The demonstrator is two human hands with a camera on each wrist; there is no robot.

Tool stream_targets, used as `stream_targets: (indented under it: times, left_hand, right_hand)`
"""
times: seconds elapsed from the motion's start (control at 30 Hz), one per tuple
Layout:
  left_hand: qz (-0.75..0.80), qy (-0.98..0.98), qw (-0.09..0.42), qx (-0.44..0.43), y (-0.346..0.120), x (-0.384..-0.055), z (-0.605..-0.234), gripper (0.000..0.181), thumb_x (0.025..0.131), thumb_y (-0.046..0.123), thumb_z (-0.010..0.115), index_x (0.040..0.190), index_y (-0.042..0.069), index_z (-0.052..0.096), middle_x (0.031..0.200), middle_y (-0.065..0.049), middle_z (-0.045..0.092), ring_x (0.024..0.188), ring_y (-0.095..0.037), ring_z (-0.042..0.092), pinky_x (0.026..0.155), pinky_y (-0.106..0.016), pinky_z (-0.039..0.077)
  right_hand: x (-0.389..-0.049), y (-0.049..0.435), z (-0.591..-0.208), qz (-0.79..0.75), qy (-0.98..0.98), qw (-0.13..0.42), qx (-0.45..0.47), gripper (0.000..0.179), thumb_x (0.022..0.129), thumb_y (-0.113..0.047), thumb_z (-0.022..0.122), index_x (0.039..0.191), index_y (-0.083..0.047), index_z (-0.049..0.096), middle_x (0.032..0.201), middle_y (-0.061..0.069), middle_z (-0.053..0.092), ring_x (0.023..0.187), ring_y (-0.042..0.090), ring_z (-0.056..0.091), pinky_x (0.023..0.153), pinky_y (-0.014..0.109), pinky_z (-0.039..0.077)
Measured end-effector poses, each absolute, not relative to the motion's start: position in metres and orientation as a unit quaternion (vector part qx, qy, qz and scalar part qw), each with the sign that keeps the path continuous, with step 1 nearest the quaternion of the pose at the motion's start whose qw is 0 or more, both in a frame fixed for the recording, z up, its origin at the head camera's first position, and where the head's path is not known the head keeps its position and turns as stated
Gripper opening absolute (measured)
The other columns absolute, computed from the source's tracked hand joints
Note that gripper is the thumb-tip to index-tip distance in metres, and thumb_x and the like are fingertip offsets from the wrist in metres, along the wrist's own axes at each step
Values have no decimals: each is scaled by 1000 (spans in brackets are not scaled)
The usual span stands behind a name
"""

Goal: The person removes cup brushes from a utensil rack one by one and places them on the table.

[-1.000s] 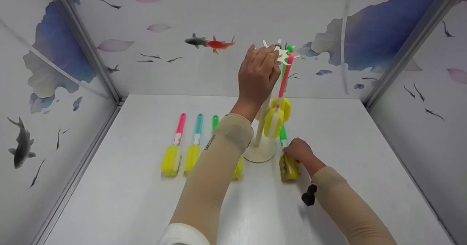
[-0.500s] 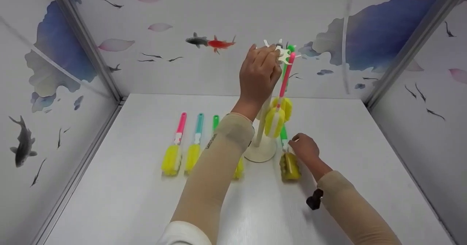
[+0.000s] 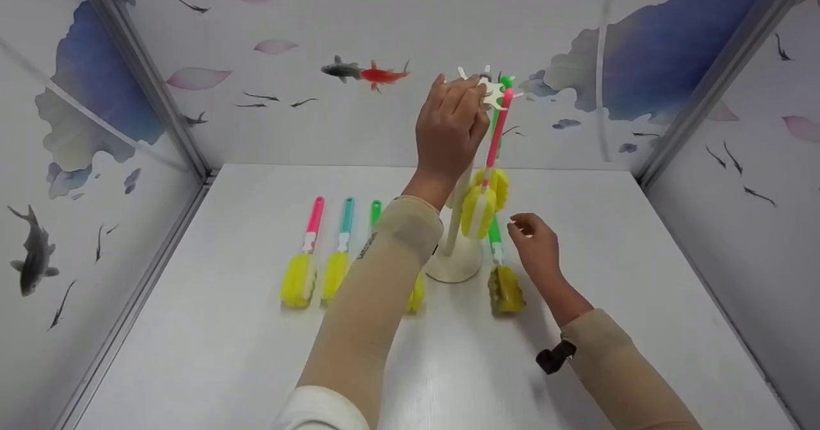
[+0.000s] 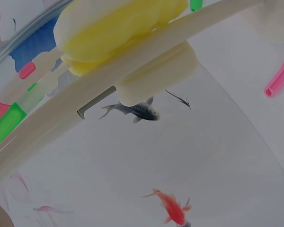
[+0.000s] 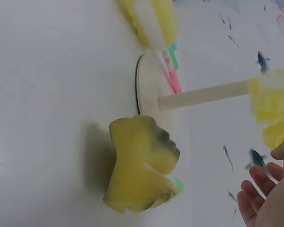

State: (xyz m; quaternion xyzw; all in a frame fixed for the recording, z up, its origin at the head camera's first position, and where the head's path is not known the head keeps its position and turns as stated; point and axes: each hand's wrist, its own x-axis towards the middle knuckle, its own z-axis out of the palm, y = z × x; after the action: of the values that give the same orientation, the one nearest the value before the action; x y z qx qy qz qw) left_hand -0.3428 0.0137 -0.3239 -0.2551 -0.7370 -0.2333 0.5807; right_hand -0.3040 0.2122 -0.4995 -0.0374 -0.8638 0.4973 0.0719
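My left hand [image 3: 448, 122] grips the top of a cream stand [image 3: 453, 266], just below its white hooked head [image 3: 493, 93]. From the hooks hang a pink-handled sponge brush [image 3: 479, 212] and a green-handled one [image 3: 501, 186] behind it. The left wrist view has a pale sponge [image 4: 158, 75] beside the pole too. My right hand [image 3: 537, 247] hovers right of the stand, fingers loosely bent and holding nothing. Below and left of it, a green-handled brush [image 3: 506, 289] with a dark-stained yellow sponge [image 5: 137, 161] lies on the table.
Left of the stand lie a pink-handled brush [image 3: 298, 279], a blue-handled brush [image 3: 335, 276] and a green handle [image 3: 376, 211], partly hidden by my left forearm. Another yellow sponge [image 3: 415, 295] shows beyond that arm. Printed walls enclose the white table [image 3: 211, 353].
My right hand has let go of the stained brush and moved up and right, away from it. The brush stays on the table. My left hand keeps its hold on the stand.
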Motion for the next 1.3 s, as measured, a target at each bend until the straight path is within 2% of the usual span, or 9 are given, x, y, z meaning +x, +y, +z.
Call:
stream_targets:
  times: [0.23, 0.4, 0.63, 0.77, 0.93, 1.13, 1.3]
  left_hand:
    - [-235, -736, 581, -255, 14, -343, -324, 22, 97, 18, 53, 108, 5, 68, 117, -8, 67, 110, -21, 59, 111, -37, 32]
    - [-235, -739, 578, -253, 14, -342, -325, 22, 97, 17, 54, 109, 5, 67, 117, -8, 67, 111, -22, 59, 113, -35, 28]
    - [-237, -736, 580, -256, 15, -341, -324, 21, 96, 16, 54, 107, 5, 67, 116, -9, 68, 111, -23, 59, 112, -36, 30]
    - [-235, -734, 584, -256, 14, -341, -324, 21, 96, 16, 54, 107, 5, 67, 116, -9, 68, 110, -23, 59, 111, -38, 32]
    - [-236, -732, 586, -253, 13, -341, -324, 22, 98, 19, 52, 108, 6, 68, 117, -8, 68, 111, -22, 60, 112, -37, 31]
    - [-238, -736, 582, -251, 13, -340, -325, 23, 99, 20, 52, 109, 7, 68, 119, -7, 67, 114, -21, 59, 113, -34, 26]
    - [-238, -735, 582, -253, 13, -340, -324, 24, 99, 21, 51, 109, 7, 68, 119, -7, 67, 113, -21, 59, 113, -34, 28]
  right_hand:
    - [-292, 199, -478, 538, -827, 162, 31, 29, 98, -24, 60, 119, -4, 62, 111, 8, 62, 98, 20, 55, 85, 31, 48]
    - [-287, 189, -465, 548, -810, 196, 68, 29, 97, -23, 61, 120, -6, 62, 112, 3, 62, 101, 15, 55, 91, 34, 47]
    - [-288, 179, -451, 551, -786, 240, 141, 32, 94, -16, 65, 123, -4, 60, 118, 6, 61, 107, 21, 55, 95, 42, 43]
    - [-290, 175, -444, 537, -791, 241, 165, 35, 94, -17, 66, 126, -7, 59, 121, 3, 61, 108, 18, 54, 97, 45, 43]
    - [-295, 169, -438, 517, -805, 230, 178, 40, 94, -19, 66, 131, -7, 57, 124, 4, 60, 112, 18, 54, 99, 41, 45]
    - [-299, 164, -434, 511, -820, 205, 157, 50, 95, -26, 64, 140, -8, 50, 126, 7, 59, 115, 20, 54, 102, 37, 43]
    - [-304, 164, -434, 503, -832, 189, 142, 50, 96, -26, 63, 141, -8, 49, 125, 9, 59, 115, 22, 55, 103, 37, 42]
